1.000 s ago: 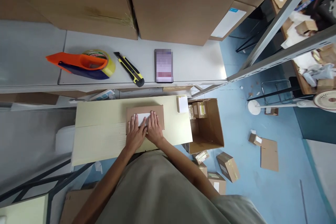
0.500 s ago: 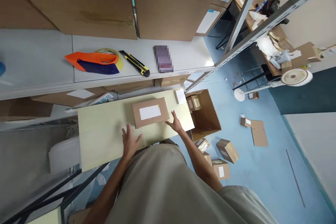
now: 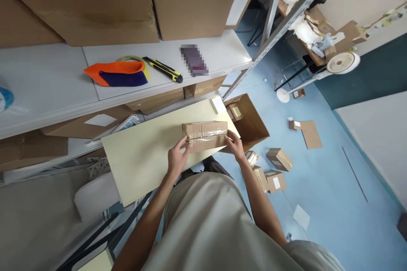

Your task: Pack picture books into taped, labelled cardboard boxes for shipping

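Between my two hands is a small brown cardboard box [image 3: 206, 135], its taped side facing me and clear tape running along the seam. My left hand [image 3: 178, 159] grips its left end, thumb and fingers closed on the corner. At the right end, my right hand [image 3: 234, 146] holds the other corner. The box is over the right part of a pale yellow tabletop [image 3: 136, 161]; whether its underside touches the top I cannot tell. A small white stack of labels or paper [image 3: 218, 104] lies at the tabletop's far right corner.
On the grey shelf [image 3: 219, 46] ahead lie an orange-and-blue tape dispenser [image 3: 119, 74], a yellow-black utility knife [image 3: 163, 70] and a blurred dark item [image 3: 193, 60]. An open carton [image 3: 254, 120] stands right of the tabletop. Several boxes [image 3: 280, 159] lie on the blue floor.
Both hands have closed on the box, which was lying label up on the tabletop. It has moved right and turned, so a taped side shows. The camera view has shifted a little.
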Tool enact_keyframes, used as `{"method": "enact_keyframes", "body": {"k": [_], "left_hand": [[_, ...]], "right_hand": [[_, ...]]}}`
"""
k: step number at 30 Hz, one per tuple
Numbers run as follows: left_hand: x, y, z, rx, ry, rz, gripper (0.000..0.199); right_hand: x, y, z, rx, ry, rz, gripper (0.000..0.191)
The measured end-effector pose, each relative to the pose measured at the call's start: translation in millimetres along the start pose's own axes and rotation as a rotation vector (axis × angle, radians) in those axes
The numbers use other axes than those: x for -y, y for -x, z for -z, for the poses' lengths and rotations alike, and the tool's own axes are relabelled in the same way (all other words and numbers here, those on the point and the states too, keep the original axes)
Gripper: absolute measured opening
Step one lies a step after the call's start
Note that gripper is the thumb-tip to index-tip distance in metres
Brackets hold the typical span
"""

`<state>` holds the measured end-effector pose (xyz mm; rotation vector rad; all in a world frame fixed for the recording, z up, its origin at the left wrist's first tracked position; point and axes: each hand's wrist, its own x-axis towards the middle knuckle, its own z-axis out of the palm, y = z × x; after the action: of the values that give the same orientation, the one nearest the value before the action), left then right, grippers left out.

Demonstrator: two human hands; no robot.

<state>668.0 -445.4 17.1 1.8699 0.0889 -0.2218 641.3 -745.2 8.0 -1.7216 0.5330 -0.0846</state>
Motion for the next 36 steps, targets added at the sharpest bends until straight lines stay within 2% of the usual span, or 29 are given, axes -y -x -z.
{"method": "enact_keyframes", "body": {"k": [3, 6, 9, 11, 14, 16, 18, 22, 25, 28, 30, 32, 36], "left_hand": [[14, 4, -18.6, 0.103, -0.011, 0.099, 0.049], [34, 10, -40.0, 0.136, -0.006, 0.201, 0.056], [46, 14, -55.9, 0.048, -0.012, 0.259, 0.061], [47, 14, -64.2, -0.012, -0.037, 0.293, 0.059], [35, 11, -82.3, -0.122, -0.124, 0.331, 0.052], [18, 5, -103.9, -0.182, -0.182, 0.345, 0.050], [-5, -2, -135.1, -0.173, -0.212, 0.344, 0.052], [-59, -24, -220.4, 0.008, -0.243, 0.281, 0.058], [-92, -44, -292.7, 0.182, -0.287, 0.176, 0.061], [-110, -69, -362.6, 0.352, -0.369, 0.042, 0.062], [-110, -88, -405.5, 0.455, -0.439, -0.012, 0.061], [-98, -110, -443.9, 0.539, -0.508, -0.018, 0.061], [-48, -152, -504.0, 0.634, -0.593, 0.049, 0.064]], "right_hand": [[-15, 14, 15, -0.032, 0.070, -0.049, 0.073], [-35, 15, 24, 0.032, 0.128, -0.072, 0.073], [-49, 5, 26, 0.098, 0.140, -0.062, 0.069], [-55, -5, 27, 0.144, 0.175, -0.064, 0.064], [-56, -23, 36, 0.260, 0.240, -0.057, 0.063], [-54, -37, 53, 0.328, 0.257, -0.067, 0.067], [-52, -52, 83, 0.314, 0.231, -0.085, 0.070], [-57, -83, 171, 0.071, 0.061, -0.105, 0.069], [-74, -101, 240, -0.112, -0.079, -0.122, 0.065], [-102, -112, 291, -0.293, -0.178, -0.177, 0.064], [-126, -119, 311, -0.392, -0.211, -0.249, 0.066], [-152, -126, 320, -0.444, -0.226, -0.341, 0.069], [-211, -149, 314, -0.495, -0.290, -0.509, 0.069]]}}
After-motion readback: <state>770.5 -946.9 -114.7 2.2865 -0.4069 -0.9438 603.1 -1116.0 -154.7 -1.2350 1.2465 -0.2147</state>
